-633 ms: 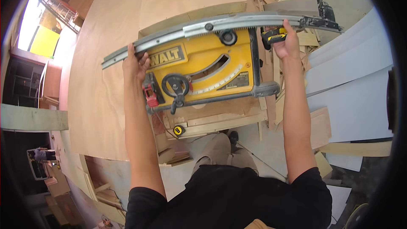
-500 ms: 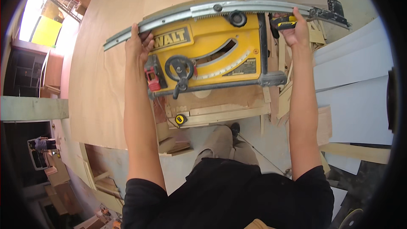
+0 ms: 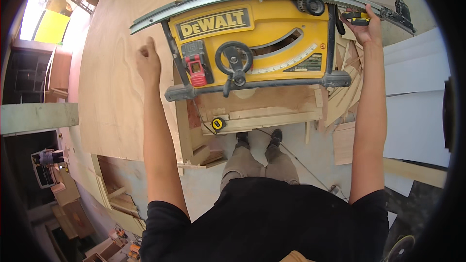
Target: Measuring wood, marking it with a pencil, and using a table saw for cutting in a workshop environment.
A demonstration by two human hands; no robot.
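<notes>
A yellow and black table saw [image 3: 267,51] stands in front of me on a wooden base. Its long silver rail [image 3: 208,5] crosses the top, and a black handwheel [image 3: 234,58] and red switch [image 3: 196,67] are on its front. Beyond the rail's right end, my right hand [image 3: 368,29] is closed around the saw's edge beside a yellow and black part [image 3: 357,18]. My left hand [image 3: 149,60] is off the saw, left of its frame and over the plywood. Its thumb stands apart from the loosely curled fingers, with nothing held.
A large plywood sheet [image 3: 116,97] spreads to the left. Below the saw, a yellow and black tape measure [image 3: 218,124] sits on a wooden ledge. Wood offcuts [image 3: 347,80] are heaped at right, beside white sheets [image 3: 415,121]. A cord [image 3: 303,164] runs over the floor near my feet.
My left hand has let go of the rail's left end and dropped away. The saw appears farther right and the whole view has shifted. My right hand keeps its grip.
</notes>
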